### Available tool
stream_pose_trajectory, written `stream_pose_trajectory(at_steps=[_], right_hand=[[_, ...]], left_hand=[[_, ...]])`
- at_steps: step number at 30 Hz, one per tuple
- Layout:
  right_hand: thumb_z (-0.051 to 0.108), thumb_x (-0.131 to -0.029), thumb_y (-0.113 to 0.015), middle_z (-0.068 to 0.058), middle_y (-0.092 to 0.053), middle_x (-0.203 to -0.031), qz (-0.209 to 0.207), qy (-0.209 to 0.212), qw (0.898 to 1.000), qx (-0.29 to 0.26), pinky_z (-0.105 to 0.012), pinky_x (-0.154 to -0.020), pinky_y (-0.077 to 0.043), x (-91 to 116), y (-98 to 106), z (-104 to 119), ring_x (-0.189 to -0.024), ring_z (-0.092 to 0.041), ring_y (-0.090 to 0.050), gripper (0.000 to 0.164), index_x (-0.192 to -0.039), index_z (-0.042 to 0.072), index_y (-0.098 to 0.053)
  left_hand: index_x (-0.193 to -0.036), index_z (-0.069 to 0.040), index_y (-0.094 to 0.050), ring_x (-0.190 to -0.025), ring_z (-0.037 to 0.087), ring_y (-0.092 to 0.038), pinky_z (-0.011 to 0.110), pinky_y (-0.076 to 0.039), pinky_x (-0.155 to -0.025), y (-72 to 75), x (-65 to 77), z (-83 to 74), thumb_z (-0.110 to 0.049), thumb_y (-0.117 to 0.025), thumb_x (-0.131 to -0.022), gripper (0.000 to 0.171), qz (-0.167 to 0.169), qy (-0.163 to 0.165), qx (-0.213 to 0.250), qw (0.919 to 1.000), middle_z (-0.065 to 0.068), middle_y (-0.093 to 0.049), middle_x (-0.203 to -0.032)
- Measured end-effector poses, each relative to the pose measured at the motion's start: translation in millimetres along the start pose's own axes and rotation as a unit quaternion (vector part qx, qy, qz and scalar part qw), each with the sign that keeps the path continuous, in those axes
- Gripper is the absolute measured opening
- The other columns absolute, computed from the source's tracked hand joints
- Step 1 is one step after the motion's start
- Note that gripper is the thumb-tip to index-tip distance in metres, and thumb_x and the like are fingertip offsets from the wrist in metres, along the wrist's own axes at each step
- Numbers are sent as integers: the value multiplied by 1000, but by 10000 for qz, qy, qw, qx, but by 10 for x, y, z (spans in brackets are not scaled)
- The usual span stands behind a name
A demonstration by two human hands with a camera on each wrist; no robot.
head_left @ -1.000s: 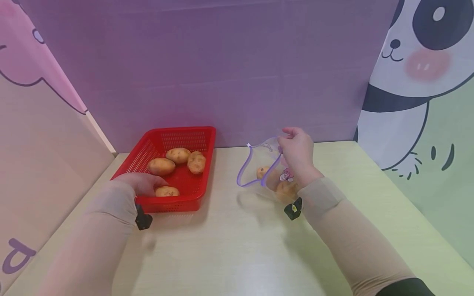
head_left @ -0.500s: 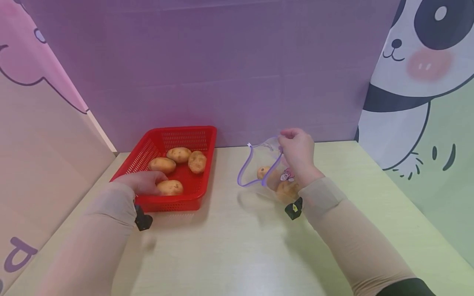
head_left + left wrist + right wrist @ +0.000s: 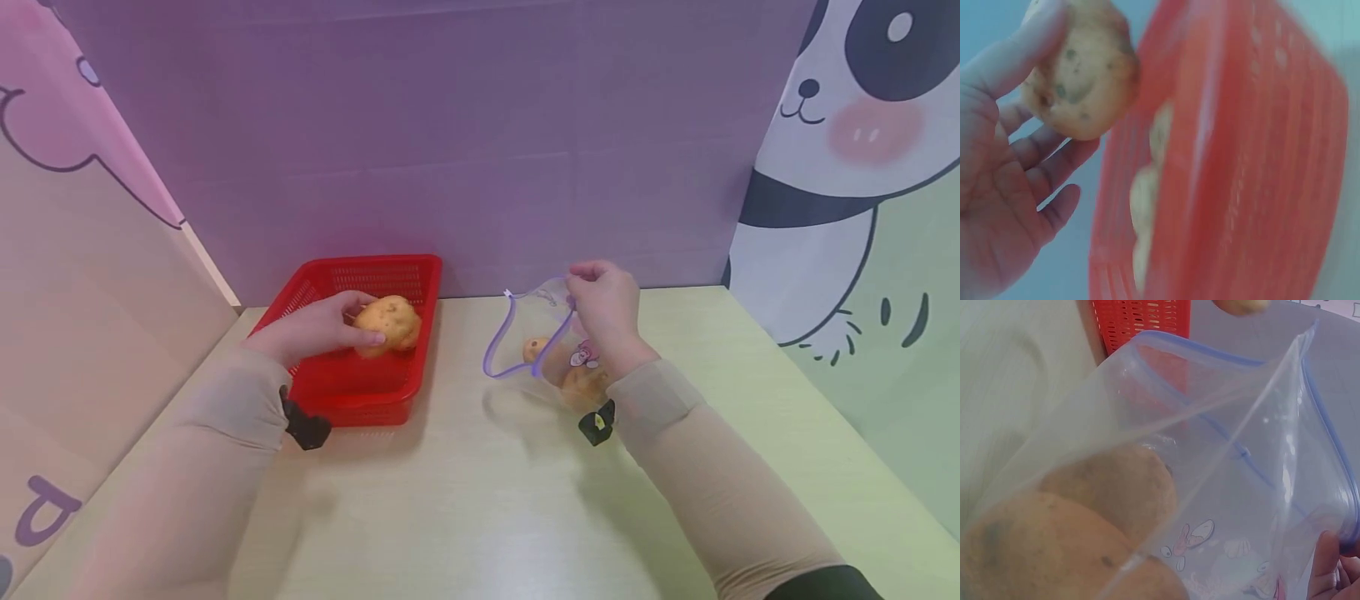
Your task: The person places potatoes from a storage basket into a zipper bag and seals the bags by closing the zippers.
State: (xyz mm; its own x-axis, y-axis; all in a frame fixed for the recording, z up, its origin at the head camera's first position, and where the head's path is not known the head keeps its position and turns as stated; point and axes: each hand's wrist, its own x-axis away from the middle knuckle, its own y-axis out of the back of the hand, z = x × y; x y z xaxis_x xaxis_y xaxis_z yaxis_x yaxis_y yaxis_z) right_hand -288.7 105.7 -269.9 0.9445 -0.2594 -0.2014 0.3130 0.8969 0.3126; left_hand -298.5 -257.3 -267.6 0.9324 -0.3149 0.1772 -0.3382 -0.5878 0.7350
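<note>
One potato in grip: I am grasping a potato (image 3: 390,318) with my left hand (image 3: 322,327), the thumb pressing one side and the fingers supporting the other.
Position of held potato: it is hanging over the inside of the red basket (image 3: 360,415); dark spots are showing on its skin.
Basket contents: further potatoes (image 3: 1142,200) are lying inside the red basket, partly hidden by its wall in the left wrist view; I cannot tell their full number.
Right hand: I am pinching the upper edge of a clear zip bag (image 3: 544,321) with my right hand (image 3: 606,304), to the right of the red basket and well apart from it.
Bag mouth: it is gaping towards the red basket, a purple zip strip (image 3: 495,337) running round the opening.
Bag contents: at least two bagged potatoes (image 3: 1060,544) are resting low in the bag, right of the red basket.
Bag print: a pink cartoon figure (image 3: 583,354) is showing on the bag wall.
Table: the pale table (image 3: 465,500) is bearing the red basket and extending in front of it.
Surroundings: a purple backdrop (image 3: 480,150) is rising behind the red basket; a panda picture (image 3: 862,125) is standing far to its right.
</note>
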Motion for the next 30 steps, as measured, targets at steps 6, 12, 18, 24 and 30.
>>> stream_pose_trajectory(at_steps=[6, 12, 18, 24, 30], right_hand=[[14, -94, -58, -9, -64, -104, 9, -23, 10000, -46, -26, -71, -52, 2, 7, -3, -80, -19, -63, 23, -114, 5, -66], [16, -94, -59, -9, -64, -107, 7, -13, 10000, -7, -31, -80, -52, 14, 18, -2, -87, -21, -64, 23, -113, 6, -66], [17, -94, -59, -8, -64, -108, 27, -73, 9999, -97, -31, -78, -53, 22, 19, -8, -87, -21, -63, 23, -115, 6, -65], [16, -95, -58, -9, -63, -109, 73, -99, 9998, -159, -30, -76, -53, 29, 20, -9, -87, -21, -63, 25, -117, 6, -64], [14, -94, -58, -8, -64, -105, 93, -10, 9998, -160, -24, -66, -52, 34, 0, -1, -81, -19, -62, 25, -117, 5, -64]], left_hand=[[-134, -21, -42, -114, 26, -48, 41, -51, -87, -344, -106, -566, -42, -82, -73, 76, 22, -250, 264, 9993, 5, -49, -124], [-130, -22, -46, -108, 22, -51, 40, -51, -85, -639, -200, -955, -42, -82, -73, 70, -76, -535, 247, 9982, 1, -52, -118], [-131, -18, -46, -105, 21, -53, 42, -49, -88, -782, -291, -1145, -43, -77, -77, 67, -460, -629, 513, 9956, 0, -53, -118], [-128, -13, -49, -93, 20, -59, 35, -53, -76, -942, -404, -1298, -46, -77, -76, 67, -681, -648, 52, 9956, 1, -58, -109], [-119, -12, -53, -85, 21, -59, 34, -52, -68, -1086, -533, -1418, -46, -76, -76, 60, -988, -564, -601, 9917, 1, -59, -99]])
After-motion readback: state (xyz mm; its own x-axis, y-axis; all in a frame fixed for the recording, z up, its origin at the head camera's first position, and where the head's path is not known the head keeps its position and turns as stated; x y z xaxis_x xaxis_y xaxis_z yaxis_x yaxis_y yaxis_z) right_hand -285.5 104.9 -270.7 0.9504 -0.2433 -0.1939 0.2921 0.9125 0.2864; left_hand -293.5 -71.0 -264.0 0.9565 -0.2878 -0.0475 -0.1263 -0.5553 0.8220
